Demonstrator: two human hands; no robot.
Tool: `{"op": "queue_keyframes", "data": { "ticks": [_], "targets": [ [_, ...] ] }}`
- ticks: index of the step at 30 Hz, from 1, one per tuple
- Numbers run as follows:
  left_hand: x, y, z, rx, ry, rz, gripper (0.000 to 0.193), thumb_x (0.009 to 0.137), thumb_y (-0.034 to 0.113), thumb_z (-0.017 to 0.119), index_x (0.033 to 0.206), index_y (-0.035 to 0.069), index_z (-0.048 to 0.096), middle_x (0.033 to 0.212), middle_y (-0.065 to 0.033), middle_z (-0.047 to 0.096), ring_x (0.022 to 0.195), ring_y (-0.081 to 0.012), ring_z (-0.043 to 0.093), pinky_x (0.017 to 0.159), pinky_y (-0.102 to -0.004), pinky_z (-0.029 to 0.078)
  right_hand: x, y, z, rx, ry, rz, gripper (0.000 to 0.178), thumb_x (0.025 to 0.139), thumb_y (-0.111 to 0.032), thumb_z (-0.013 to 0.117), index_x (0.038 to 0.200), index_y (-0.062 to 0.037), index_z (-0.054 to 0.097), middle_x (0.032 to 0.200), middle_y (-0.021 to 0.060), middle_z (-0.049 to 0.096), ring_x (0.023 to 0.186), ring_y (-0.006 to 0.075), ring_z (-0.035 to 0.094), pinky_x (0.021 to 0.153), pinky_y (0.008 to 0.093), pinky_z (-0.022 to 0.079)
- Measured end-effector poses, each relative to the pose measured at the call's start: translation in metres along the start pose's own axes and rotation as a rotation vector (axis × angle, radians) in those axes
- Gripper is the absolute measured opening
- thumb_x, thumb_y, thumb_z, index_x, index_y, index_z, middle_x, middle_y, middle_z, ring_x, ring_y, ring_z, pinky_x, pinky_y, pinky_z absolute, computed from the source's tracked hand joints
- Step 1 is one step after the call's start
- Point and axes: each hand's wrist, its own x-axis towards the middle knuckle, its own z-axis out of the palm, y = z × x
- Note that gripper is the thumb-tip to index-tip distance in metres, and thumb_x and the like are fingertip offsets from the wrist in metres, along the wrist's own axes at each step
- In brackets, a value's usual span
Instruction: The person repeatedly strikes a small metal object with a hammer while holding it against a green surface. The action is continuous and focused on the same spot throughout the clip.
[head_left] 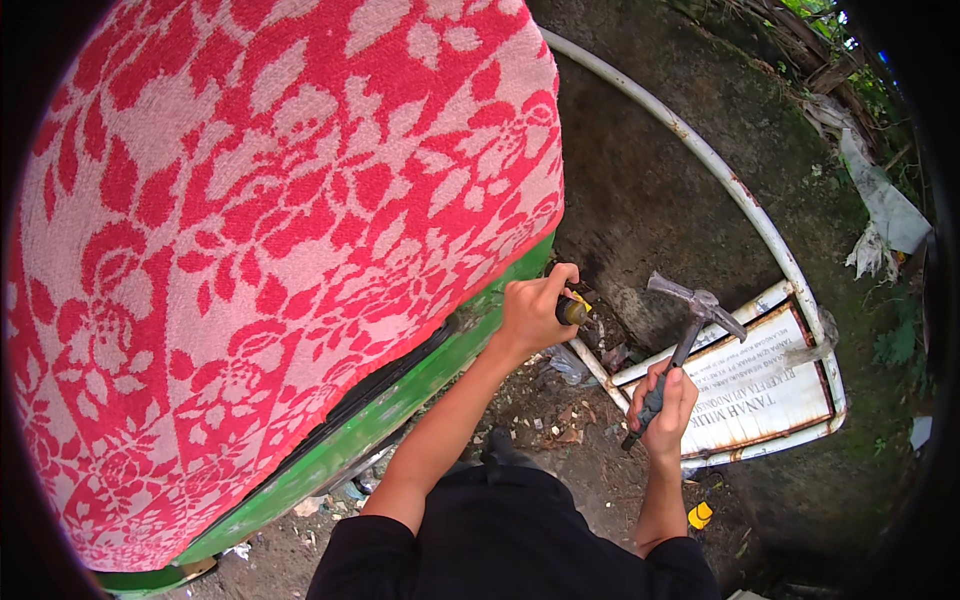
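Note:
My left hand (532, 314) is closed around a tool with a short black-and-yellow handle (572, 310). The handle's end sticks out past my fingers, and the rest of the tool is hidden, so its kind does not show. That hand is at the corner of a green panel (520, 268), under the edge of a red and pink floral cloth (300, 230). My right hand (664, 412) grips a claw hammer (690, 335) by its dark handle. The hammer is raised with its metal head pointing up and away, to the right of my left hand and apart from it.
A rusty white metal frame (735, 185) curves around on the right. A white sign with lettering (765, 385) is fixed inside it. Dirt and litter (570, 440) cover the ground, with a yellow object (700, 515) near my right forearm. A mossy wall (690, 200) stands behind the frame.

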Motion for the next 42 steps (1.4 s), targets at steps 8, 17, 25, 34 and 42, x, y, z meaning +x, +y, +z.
{"op": "queue_keyframes", "data": {
  "ticks": [8,17,25,34,42],
  "targets": [
    [0.002,0.001,-0.009,-0.049,0.012,-0.040,0.052,0.058,0.003,0.076,0.105,0.011,0.054,0.064,-0.0024,0.064,0.058,-0.0213,0.067,0.050,-0.0341,0.048,-0.002,0.011,0.006,-0.592,-0.239,-0.123,0.039,0.104,-0.031,0.049,0.084,0.0018,0.055,0.057,0.0038,0.054,0.048,0.0131,0.055,0.046,0.0288,0.042],
    [0.004,-0.001,-0.004,-0.047,0.088,-0.037,0.048,0.063,0.004,0.078,0.105,0.008,0.054,0.058,-0.0038,0.061,0.052,-0.0212,0.064,0.049,-0.0320,0.046,-0.010,-0.010,0.007,0.216,0.050,-0.345,0.049,0.105,-0.040,0.040,0.081,0.0007,0.053,0.056,0.0081,0.054,0.047,0.0141,0.053,0.044,0.0274,0.039],
    [-0.024,-0.025,0.006,-0.017,0.012,-0.141,0.045,0.064,0.005,0.076,0.103,0.011,0.055,0.062,-0.0039,0.064,0.055,-0.0238,0.066,0.049,-0.0347,0.047,-0.009,0.013,0.009,-0.348,-0.097,-0.045,0.044,0.106,-0.034,0.043,0.079,-0.0012,0.055,0.056,0.0032,0.053,0.048,0.0102,0.052,0.044,0.0265,0.039],
    [-0.002,0.005,0.000,0.015,0.024,0.026,0.042,0.062,0.006,0.079,0.098,0.011,0.057,0.062,-0.0016,0.063,0.054,-0.0198,0.066,0.048,-0.0326,0.047,-0.002,0.007,-0.004,-0.131,0.026,-0.023,0.046,0.106,-0.040,0.039,0.084,-0.0012,0.051,0.056,0.0060,0.052,0.042,0.0088,0.045,0.039,0.0241,0.034],
    [-0.004,-0.006,-0.001,0.000,0.022,0.054,0.042,0.062,0.007,0.080,0.097,0.010,0.057,0.061,-0.0010,0.062,0.053,-0.0190,0.064,0.048,-0.0315,0.046,-0.003,0.013,0.000,-0.134,-0.034,0.038,0.047,0.105,-0.042,0.040,0.083,-0.0017,0.050,0.054,0.0058,0.052,0.040,0.0086,0.044,0.039,0.0243,0.034]
  ]
}}
